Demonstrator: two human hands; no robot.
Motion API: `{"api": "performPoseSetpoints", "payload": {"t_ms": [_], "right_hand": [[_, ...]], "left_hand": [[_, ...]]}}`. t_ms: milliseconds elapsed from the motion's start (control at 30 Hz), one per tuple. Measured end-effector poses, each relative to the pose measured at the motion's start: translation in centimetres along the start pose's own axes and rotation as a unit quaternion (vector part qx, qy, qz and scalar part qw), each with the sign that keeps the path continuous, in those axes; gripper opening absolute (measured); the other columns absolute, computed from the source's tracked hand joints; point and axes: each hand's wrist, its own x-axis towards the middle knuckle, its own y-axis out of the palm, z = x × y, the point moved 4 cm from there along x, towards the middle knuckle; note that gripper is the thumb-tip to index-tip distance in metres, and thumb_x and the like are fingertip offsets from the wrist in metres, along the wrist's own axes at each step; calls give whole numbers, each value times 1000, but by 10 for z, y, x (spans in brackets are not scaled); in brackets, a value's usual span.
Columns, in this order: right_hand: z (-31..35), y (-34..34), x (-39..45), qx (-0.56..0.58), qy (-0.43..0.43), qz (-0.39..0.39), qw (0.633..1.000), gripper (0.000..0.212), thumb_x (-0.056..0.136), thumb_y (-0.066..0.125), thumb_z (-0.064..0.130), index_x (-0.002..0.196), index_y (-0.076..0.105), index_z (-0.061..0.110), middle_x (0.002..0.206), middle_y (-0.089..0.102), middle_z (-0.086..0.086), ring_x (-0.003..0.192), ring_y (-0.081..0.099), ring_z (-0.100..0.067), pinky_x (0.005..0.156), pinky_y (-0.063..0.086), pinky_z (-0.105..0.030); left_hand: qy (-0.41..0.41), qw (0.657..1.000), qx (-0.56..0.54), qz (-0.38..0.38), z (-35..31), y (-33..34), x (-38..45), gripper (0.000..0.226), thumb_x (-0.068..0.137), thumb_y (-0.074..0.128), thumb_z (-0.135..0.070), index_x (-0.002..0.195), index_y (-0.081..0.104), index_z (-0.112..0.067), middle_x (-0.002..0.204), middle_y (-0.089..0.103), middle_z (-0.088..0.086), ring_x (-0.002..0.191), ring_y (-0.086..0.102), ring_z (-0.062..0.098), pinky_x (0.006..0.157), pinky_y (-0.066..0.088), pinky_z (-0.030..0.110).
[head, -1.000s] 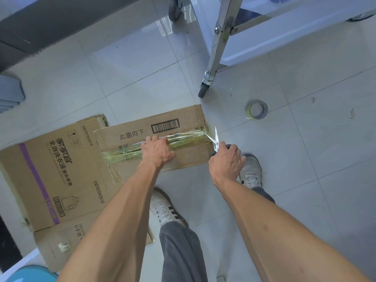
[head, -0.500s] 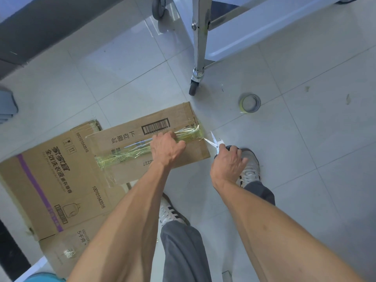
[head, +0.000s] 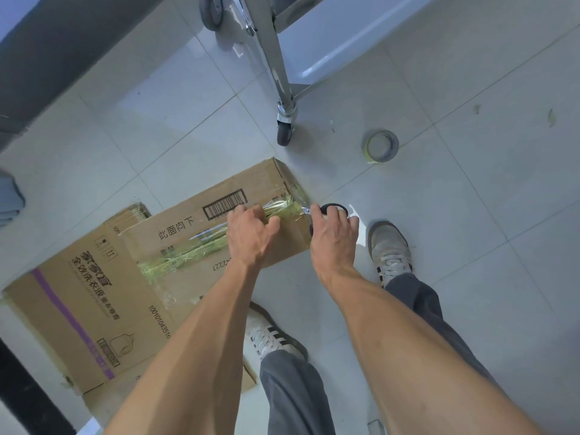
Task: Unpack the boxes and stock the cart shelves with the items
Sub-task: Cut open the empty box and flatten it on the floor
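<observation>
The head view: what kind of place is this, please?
Probably a stockroom or back-of-shop work area, indoors. Sealed cardboard boxes lie on a tiled floor, a wheeled metal cart stands close by, and a tape roll lies on the floor.
</observation>
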Motion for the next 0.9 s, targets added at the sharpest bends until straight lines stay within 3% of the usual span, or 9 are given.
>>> {"api": "performPoseSetpoints", "payload": {"t_ms": [100, 167, 300, 367, 467, 567, 700, 833, 900], "right_hand": [[5, 7, -6, -1, 1, 38, 999, 50, 93, 46, 1, 140, 37, 15, 107, 63, -10, 95, 64, -28, 69, 36, -35], [9, 4, -4, -7, -10, 38, 999, 50, 94, 42, 0, 142, 36, 13, 101, 65, -9, 87, 66, -27, 64, 34, -34], [18, -9, 4, 2, -11, 24, 1000, 45, 93, 42, -2, 135, 41, 14, 105, 62, -9, 91, 61, -25, 87, 35, -41], [19, -14, 2, 30, 24, 18, 999, 42, 92, 42, -3, 129, 45, 17, 106, 61, -8, 95, 58, -25, 87, 31, -42], [15, -16, -3, 60, 83, 16, 995, 35, 93, 45, 3, 123, 48, 20, 109, 58, -8, 99, 53, -25, 82, 29, -40], [2, -15, -7, 105, 134, 16, 985, 33, 92, 53, 23, 125, 51, 22, 111, 58, -7, 104, 51, -26, 84, 30, -40], [-13, -23, -8, 141, 140, 28, 980, 40, 83, 56, 47, 113, 62, 22, 98, 65, -7, 96, 57, -28, 83, 36, -40], [-8, -47, -6, 151, 113, 20, 982, 39, 81, 54, 48, 106, 65, 20, 93, 66, -8, 91, 57, -29, 80, 38, -39], [1, -62, -5, 153, 111, 1, 982, 40, 84, 54, 44, 113, 62, 18, 98, 65, -10, 94, 57, -30, 81, 37, -40]], "left_hand": [[7, 1000, 9, 4, -3, -1, 1, 21, 82, 56, -36, 79, 62, -16, 93, 52, 3, 93, 45, 21, 72, 38, 34], [0, 1000, 1, 4, -5, -2, -1, 22, 81, 56, -36, 78, 62, -15, 89, 55, 3, 88, 49, 21, 71, 42, 34], [-72, 992, -101, -25, -6, -9, -7, 29, 74, 47, -34, 61, 60, -11, 55, 54, -2, 54, 50, 18, 56, 45, 30], [-84, 991, -105, -20, -6, -11, -9, 31, 77, 45, -32, 55, 54, -11, 50, 47, -2, 49, 42, 18, 51, 41, 29], [-69, 995, -62, 19, -8, -10, -12, 29, 81, 46, -24, 52, 47, -19, 51, 49, 1, 47, 40, 18, 47, 37, 27], [-63, 997, -19, 48, -13, -11, -10, 33, 85, 43, -24, 55, 52, -15, 53, 52, 4, 49, 46, 22, 48, 37, 28], [-104, 992, -3, 66, -17, -10, -12, 29, 83, 40, -26, 61, 52, -12, 70, 64, 12, 64, 56, 30, 70, 48, 36], [-152, 987, -28, 43, -15, -16, -24, 28, 81, 42, -27, 57, 48, -14, 70, 65, 13, 56, 49, 25, 64, 46, 35], [-133, 990, -23, 35, -18, -21, -31, 25, 82, 42, -25, 64, 56, -14, 78, 69, 12, 63, 53, 25, 72, 51, 37]]}}
